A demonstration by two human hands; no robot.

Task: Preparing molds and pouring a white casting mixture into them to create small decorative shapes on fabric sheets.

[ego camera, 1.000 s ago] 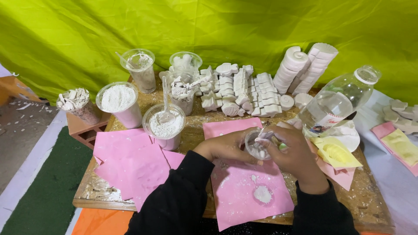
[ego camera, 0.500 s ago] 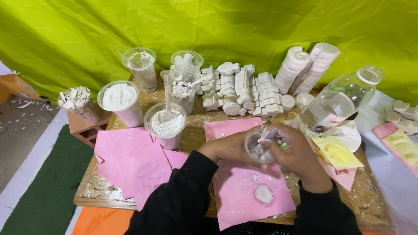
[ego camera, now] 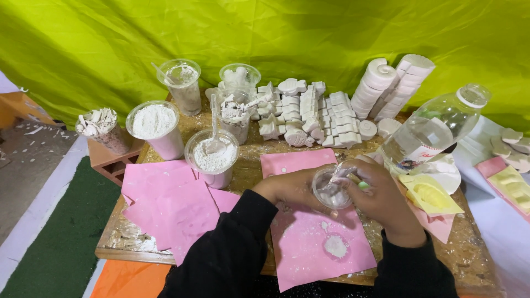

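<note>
While my left hand (ego camera: 290,187) grips the small cup (ego camera: 331,190), my right hand (ego camera: 381,196) pinches a stick, mixing; I judge moulds (ego camera: 428,196) yet unfilled.

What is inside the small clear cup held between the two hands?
The small clear cup shows a whitish coating, with a pale utensil dipped in by the right hand. The left hand covers the cup's near side, so how full it is stays hidden.
</note>
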